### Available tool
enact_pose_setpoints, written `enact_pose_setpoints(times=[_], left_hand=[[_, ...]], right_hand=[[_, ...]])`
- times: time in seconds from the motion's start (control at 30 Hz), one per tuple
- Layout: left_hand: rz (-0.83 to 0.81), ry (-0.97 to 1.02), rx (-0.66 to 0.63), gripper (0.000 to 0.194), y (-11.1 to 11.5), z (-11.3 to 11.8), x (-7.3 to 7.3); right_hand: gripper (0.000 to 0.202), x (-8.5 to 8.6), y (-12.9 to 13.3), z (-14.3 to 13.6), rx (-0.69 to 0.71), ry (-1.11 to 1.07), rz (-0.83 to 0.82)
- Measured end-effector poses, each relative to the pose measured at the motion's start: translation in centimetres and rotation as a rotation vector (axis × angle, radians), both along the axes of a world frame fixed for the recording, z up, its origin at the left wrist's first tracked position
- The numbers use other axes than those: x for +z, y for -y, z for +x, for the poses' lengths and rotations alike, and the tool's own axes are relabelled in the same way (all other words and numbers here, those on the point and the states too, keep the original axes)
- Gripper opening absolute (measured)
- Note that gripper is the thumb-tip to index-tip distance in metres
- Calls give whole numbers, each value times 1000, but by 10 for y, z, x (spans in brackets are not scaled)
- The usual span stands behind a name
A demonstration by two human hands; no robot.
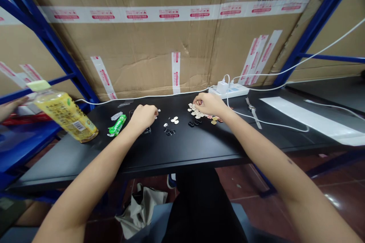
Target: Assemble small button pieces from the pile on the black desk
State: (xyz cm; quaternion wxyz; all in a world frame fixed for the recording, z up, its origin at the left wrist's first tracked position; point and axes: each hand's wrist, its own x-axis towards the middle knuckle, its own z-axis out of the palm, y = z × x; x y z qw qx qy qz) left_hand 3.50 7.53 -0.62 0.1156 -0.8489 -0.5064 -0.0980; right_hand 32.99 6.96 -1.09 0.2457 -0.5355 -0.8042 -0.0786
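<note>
small, flat, rounded cream pieces (pixel 197 116): loosely heaped right of centre, some overlapped; a small cluster set apart to the left. small, rounded black pieces (pixel 191 124): laid just in front of the heap, a second group placed farther left. tiny white pieces (pixel 165 125): scattered behind that group.

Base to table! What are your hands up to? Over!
Right hand at cream pieces, grip unclear. Left hand curled, grip hidden. Pieces loosely scattered. White cable lying nearby, right side.

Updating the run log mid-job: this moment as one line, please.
left hand: by small white pieces | right hand: at cream-coloured pile | between hands: small cream cluster, black pieces
</note>
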Motion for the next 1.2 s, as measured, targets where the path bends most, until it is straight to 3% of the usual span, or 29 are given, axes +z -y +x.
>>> enact_pose_setpoints(times=[0.2, 0.33, 0.47, 0.63, 0.83, 1.2], left_hand=[[-117, 203, -148, 26, -4, 11, -9], [43, 148, -110, 39, -8, 7, -12], [7, -6, -17, 43, -10, 4, -15], [-90, 81, -160, 38, -3, 13, -13], [-70, 179, -296, 30, 8, 22, -4], [-146, 110, -317, 27, 6, 20, -9]], right_hand=[[22, -2, -1, -2, 23, -11, 4], [23, -2, 0, -3, 34, -16, 20], [22, -1, 2, -4, 34, -4, 11], [20, -1, 3, -5, 77, -7, 14], [20, -1, 8, -9, 232, -41, -25], [32, -13, 17, -36, 531, 1, -110]])
